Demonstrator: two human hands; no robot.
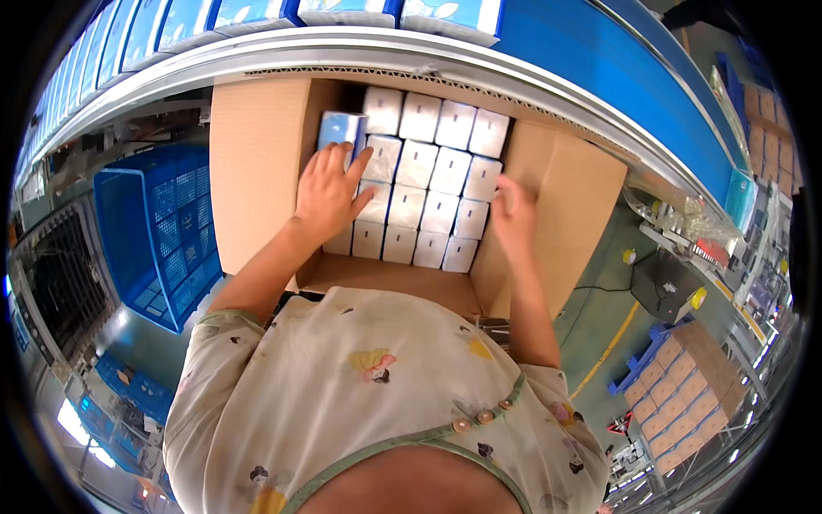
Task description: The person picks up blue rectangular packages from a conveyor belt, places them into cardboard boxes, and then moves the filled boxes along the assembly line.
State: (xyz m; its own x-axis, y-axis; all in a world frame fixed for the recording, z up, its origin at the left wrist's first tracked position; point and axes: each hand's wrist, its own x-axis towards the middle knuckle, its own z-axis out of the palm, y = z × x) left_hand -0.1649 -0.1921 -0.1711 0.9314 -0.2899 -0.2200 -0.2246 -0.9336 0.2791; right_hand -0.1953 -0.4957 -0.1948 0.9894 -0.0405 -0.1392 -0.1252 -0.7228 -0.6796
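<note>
An open cardboard box in front of me holds rows of film-wrapped packs, their whitish ends facing up. One blue-and-white pack sits higher at the far left corner, tilted, with its blue side showing. My left hand lies over the left column, fingers spread; its fingertips touch the near edge of that blue pack and its thumb reaches over a neighbouring pack. At the right side of the box, my right hand has loosely bent fingers beside the outer packs, with nothing visible in it.
Beyond the box runs a metal-edged blue conveyor carrying a row of blue-and-white packs. The side flaps fold outward. A blue plastic crate stands at left. Stacked cartons rest on a blue pallet at lower right.
</note>
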